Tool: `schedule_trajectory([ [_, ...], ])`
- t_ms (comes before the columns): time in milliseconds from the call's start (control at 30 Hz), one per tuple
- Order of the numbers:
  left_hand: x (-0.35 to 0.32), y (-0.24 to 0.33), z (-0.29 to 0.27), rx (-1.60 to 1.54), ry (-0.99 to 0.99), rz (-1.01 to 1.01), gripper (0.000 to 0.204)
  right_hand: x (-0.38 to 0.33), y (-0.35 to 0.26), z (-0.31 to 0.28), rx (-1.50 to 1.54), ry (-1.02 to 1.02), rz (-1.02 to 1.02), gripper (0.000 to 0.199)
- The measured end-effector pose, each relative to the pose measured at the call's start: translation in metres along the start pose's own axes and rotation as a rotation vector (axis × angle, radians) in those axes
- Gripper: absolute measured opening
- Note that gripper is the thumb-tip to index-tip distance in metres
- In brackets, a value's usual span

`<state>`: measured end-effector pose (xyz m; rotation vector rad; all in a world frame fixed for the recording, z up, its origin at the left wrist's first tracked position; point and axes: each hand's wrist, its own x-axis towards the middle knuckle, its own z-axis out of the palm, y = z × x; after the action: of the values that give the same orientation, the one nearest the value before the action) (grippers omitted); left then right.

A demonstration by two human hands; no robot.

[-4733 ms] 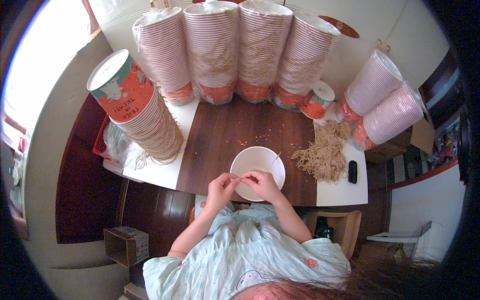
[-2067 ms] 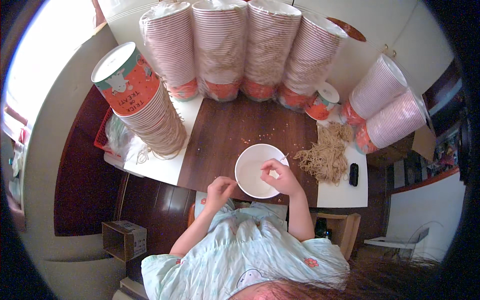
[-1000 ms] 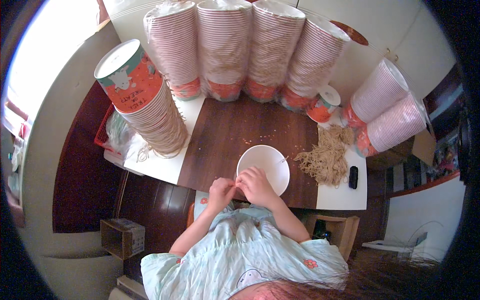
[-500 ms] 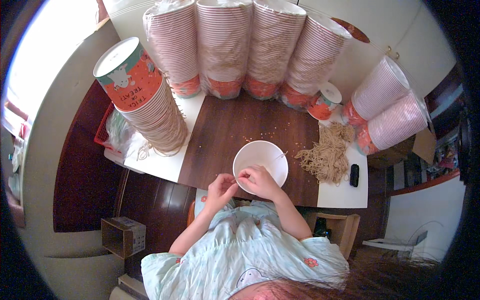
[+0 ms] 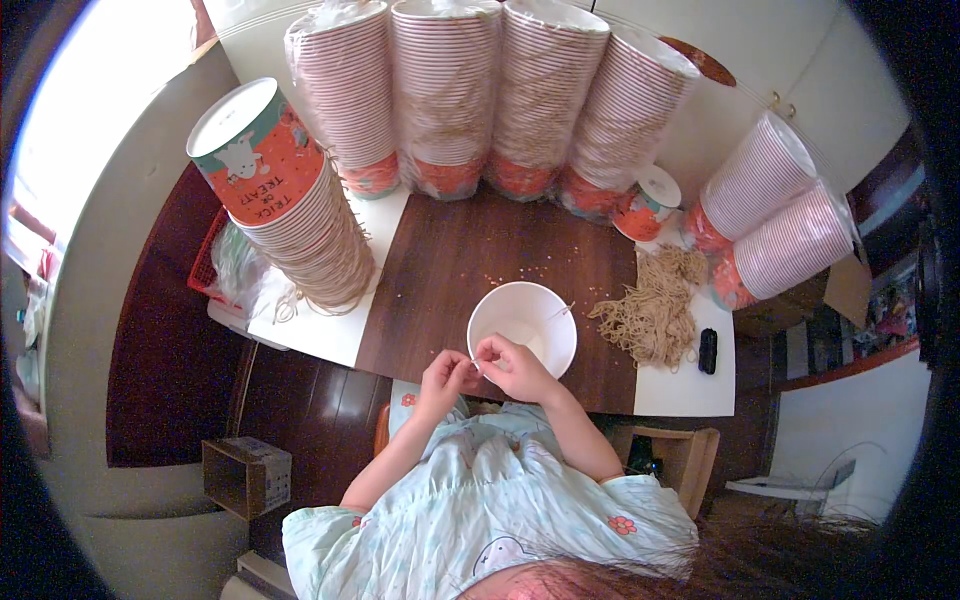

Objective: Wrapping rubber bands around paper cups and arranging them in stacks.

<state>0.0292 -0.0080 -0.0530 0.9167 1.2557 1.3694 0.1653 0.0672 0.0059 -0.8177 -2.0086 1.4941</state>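
Observation:
A white paper bucket [image 5: 521,300] stands mouth up at the table's near edge, in front of me. One end of a beige string [image 5: 565,311] shows at its right rim. At the near left rim my left hand [image 5: 446,383] is closed in a pinch. My right hand [image 5: 515,369] reaches over the near rim, its fingers also pinched and meeting the left fingertips. A thin pale bit of string [image 5: 477,364] shows between them; the fingers hide most of it. Right of the bucket lies a tangled heap of beige strings [image 5: 655,308].
Wrapped stacks of paper buckets [image 5: 445,100] line the back, with more stacks [image 5: 785,240] at right. A tall stack of orange buckets with strings [image 5: 300,220] stands left. A small orange bucket [image 5: 648,205], a black object [image 5: 708,351] and scattered crumbs [image 5: 530,270] lie about the brown tabletop [image 5: 420,290].
Both hands have shifted slightly; the right fingers are drawn a little back and up from inside the bucket, still pinched at the left rim. The bucket has barely moved.

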Motion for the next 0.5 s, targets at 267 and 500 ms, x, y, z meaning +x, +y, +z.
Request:
schedule_trajectory([
  [267,0.001,-0.004,0.003,-0.103,0.012,-0.073,0.013,-0.007,-0.006,-0.008,0.110,-0.086,0.145,0.014],
  [500,0.012,0.007,-0.005,-0.072,0.022,-0.122,0.018,-0.032,-0.078,-0.043,-0.252,-0.233,0.051,0.020],
])
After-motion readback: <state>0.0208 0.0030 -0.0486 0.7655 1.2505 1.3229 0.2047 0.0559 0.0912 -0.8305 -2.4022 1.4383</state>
